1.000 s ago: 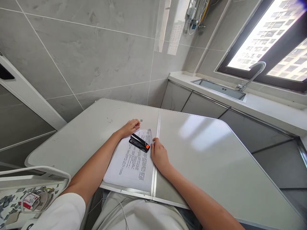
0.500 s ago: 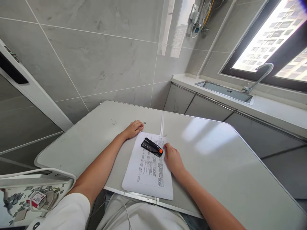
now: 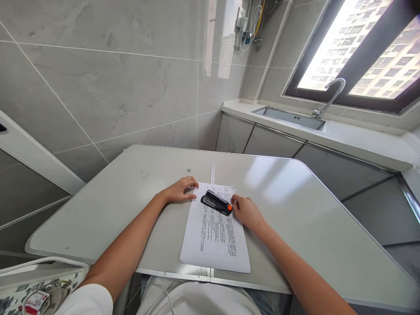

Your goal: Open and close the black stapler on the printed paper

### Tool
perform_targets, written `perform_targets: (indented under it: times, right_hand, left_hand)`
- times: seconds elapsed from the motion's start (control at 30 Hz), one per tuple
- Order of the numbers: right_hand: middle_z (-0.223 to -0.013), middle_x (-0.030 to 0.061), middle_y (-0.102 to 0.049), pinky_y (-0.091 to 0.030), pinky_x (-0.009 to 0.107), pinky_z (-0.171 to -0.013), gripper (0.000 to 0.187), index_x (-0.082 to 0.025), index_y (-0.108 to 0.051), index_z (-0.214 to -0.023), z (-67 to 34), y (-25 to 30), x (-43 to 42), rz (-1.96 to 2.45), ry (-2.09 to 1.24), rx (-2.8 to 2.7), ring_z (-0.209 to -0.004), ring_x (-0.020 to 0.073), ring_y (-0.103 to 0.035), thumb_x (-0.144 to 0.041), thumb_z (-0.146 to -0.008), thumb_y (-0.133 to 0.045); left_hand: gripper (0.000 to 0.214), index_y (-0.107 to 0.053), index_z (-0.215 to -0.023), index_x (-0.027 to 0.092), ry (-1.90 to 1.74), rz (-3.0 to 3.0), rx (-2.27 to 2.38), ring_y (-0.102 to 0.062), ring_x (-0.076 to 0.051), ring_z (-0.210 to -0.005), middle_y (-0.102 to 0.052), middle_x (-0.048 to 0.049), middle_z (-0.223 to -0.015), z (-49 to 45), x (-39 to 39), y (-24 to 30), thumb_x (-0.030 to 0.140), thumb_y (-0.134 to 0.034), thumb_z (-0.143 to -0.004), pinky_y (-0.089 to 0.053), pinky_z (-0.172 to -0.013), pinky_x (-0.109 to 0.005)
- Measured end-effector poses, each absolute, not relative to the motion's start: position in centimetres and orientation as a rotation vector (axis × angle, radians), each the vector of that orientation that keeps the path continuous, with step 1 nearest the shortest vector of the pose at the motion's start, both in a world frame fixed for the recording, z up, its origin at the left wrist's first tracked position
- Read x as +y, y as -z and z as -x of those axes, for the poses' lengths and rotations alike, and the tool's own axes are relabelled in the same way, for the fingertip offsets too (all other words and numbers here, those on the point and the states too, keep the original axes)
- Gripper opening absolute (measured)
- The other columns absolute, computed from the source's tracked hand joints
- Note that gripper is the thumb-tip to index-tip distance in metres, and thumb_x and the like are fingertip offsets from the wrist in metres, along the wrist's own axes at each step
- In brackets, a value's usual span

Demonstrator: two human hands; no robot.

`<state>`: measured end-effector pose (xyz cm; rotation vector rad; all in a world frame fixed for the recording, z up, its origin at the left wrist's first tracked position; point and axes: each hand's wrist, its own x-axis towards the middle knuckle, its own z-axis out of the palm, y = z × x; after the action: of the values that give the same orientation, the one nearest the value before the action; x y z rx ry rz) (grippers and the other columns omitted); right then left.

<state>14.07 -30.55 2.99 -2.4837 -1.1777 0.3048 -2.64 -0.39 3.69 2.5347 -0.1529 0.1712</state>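
A sheet or stack of printed paper [image 3: 216,253] lies on the folding table, its lines of text running down its length. On its upper part rests a black stapler [image 3: 216,202] with an orange piece at its right end. My left hand [image 3: 182,189] is at the paper's upper left edge, thumb and fingers apart, fingertips on or just beside the sheet. At the right edge, my right hand [image 3: 247,211] has its fingers curled, close to the stapler's orange end. Whether those fingertips pinch the paper or touch the stapler is hidden.
The pale folding table [image 3: 305,245] has a metal seam down its middle. Behind it is a grey tiled wall [image 3: 131,92]. A counter with a sink [image 3: 292,117] and faucet [image 3: 331,98] runs along the right, under a window. At lower left stands a white-framed shelf [image 3: 39,264] with small items.
The view has turned slightly right. My left hand has spread its thumb and fingers at the paper's edge. My right hand stays at the right edge, and the stapler still rests on the sheet.
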Motion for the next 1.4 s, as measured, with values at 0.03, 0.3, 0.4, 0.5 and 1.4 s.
perform_targets:
  times: [0.03,0.3,0.4,0.5,1.4]
  right_hand:
    - [-0.066,0.0028,-0.061,-0.027,0.028,-0.059,0.021,-0.021,-0.067,-0.09,-14.3,-3.2,-30.5,2.468,-0.328,-1.178,-0.066,0.0185,-0.054,-0.014,-0.091,-0.047]
    - [-0.114,0.0072,-0.065,-0.047,0.031,-0.081,0.043,-0.024,-0.061,-0.122,-13.5,-4.6,-29.0,2.043,-0.274,-1.396,-0.1,0.0224,-0.06,-0.051,-0.089,-0.068]
    - [-0.118,0.0082,-0.064,-0.046,0.035,-0.09,0.044,-0.023,-0.059,-0.125,-12.4,-4.2,-28.1,2.043,-0.262,-1.565,-0.107,0.0246,-0.059,-0.041,-0.087,-0.073]
    - [-0.104,0.0051,-0.068,-0.043,0.036,-0.09,0.019,-0.022,-0.063,-0.11,-12.2,-3.6,-27.5,2.088,-0.213,-1.549,-0.098,0.0221,-0.061,-0.029,-0.092,-0.065]
    - [-0.072,-0.0007,-0.061,-0.034,0.025,-0.049,0.037,-0.019,-0.074,-0.107,-18.0,-3.5,-30.1,1.556,-1.034,-0.738,-0.053,0.0092,-0.043,-0.038,-0.075,-0.075]
  left_hand:
    - [0.044,-0.062,-0.118,0.023,-0.138,-2.565,-0.169,-0.058,-0.026,-0.109,-0.063,-0.0083,-0.118,2.4,-0.9,-3.7,0.056,-0.069,-0.089,-0.038,-0.102,-0.041]
    - [0.059,-0.063,-0.131,0.031,-0.098,-2.704,-0.192,-0.056,-0.031,-0.116,-0.058,-0.01,-0.13,1.9,-1.5,-3.4,0.065,-0.07,-0.084,-0.032,-0.104,-0.045]
    - [0.058,-0.063,-0.133,0.031,-0.104,-2.708,-0.188,-0.056,-0.03,-0.116,-0.058,-0.0098,-0.131,2.1,-1.2,-3.4,0.065,-0.068,-0.085,-0.033,-0.104,-0.045]
    - [0.059,-0.063,-0.133,0.031,-0.107,-2.712,-0.166,-0.056,-0.03,-0.117,-0.058,-0.0097,-0.131,2.1,-1.1,-3.3,0.065,-0.068,-0.085,-0.032,-0.105,-0.045]
    - [0.035,-0.067,-0.105,0.022,-0.181,-2.572,-0.176,-0.057,-0.026,-0.107,-0.064,-0.0087,-0.113,1.0,-3.6,-2.8,0.053,-0.069,-0.089,-0.043,-0.097,-0.039]
